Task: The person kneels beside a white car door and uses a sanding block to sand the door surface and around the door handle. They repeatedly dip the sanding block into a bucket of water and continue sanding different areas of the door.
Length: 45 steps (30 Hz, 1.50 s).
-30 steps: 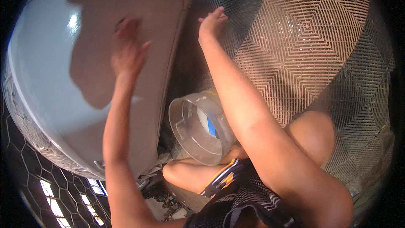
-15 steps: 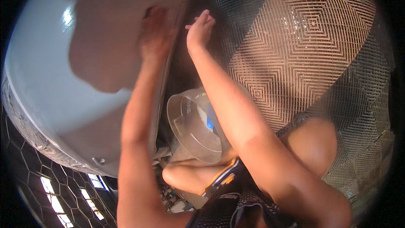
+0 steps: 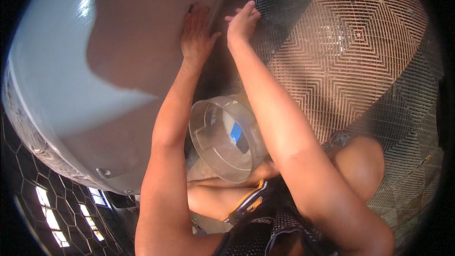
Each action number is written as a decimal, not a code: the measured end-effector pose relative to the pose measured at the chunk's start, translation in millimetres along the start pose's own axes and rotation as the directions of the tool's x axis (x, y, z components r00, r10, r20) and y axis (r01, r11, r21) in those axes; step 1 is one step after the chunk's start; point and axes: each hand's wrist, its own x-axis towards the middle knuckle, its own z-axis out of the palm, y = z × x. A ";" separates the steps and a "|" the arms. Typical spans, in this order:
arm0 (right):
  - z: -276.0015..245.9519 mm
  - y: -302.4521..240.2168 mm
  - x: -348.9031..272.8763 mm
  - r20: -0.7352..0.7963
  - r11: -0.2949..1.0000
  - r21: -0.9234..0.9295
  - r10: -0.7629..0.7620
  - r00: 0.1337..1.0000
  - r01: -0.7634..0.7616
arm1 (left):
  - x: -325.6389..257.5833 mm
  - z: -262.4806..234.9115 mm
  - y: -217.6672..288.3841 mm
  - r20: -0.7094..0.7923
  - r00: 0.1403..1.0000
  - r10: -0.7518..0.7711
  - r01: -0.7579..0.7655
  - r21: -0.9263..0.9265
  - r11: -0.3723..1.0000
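Currently left hand (image 3: 196, 35) lies flat, fingers together, on the glossy white panel (image 3: 71, 90); right hand (image 3: 242, 21), loosely open, hovers beside its edge. Risk: clear plastic tub (image 3: 227, 137) between knees could tip if elbows drop.

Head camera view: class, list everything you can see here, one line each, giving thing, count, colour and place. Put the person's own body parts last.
Glossy curved body panel: one, pale grey-white, fills the left and upper left; a seam runs near its top right edge.
Plastic grid floor tiles: many, brown-grey with diamond pattern, right and top.
Clear round plastic container: one, transparent with a blue patch inside, centre, between the forearms above the knees.
Dark honeycomb-patterned area: one, black with bright reflections, lower left.
Dark shorts with orange trim: one, bottom centre.
Bare knee: one, right of centre.
Left hand: flat on the panel, top centre.
Right hand: fingers bent, at the panel's edge.
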 end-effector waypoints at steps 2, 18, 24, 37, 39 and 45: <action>-8.4 1.0 17.6 -0.053 0.999 -0.042 -0.020 0.998 0.018 | -7.7 -21.5 -23.7 0.074 0.992 0.104 -0.111 0.101 0.989; 37.4 5.0 -67.0 0.523 0.952 -0.225 -0.062 0.850 0.207 | -192.0 -156.5 -88.2 -0.515 0.754 -0.407 0.543 0.142 0.827; 35.2 -25.4 -133.4 0.585 0.491 -0.675 0.811 -0.005 0.550 | -222.9 -130.4 -15.9 -0.357 0.727 -0.587 0.419 -0.447 0.790; -191.3 206.6 -54.3 0.449 -0.573 -0.510 0.460 0.767 0.642 | -277.2 -71.7 42.0 0.195 0.917 0.347 -0.019 -0.849 0.528; -210.6 202.3 -35.8 0.499 -0.584 -0.553 0.340 0.797 0.595 | -268.5 -62.9 48.4 0.164 0.883 0.440 -0.088 -0.864 0.497; 4.0 85.0 -204.3 0.986 0.331 -0.130 0.143 0.086 0.935 | -316.2 -54.4 13.6 0.243 0.883 0.402 0.052 -0.901 0.430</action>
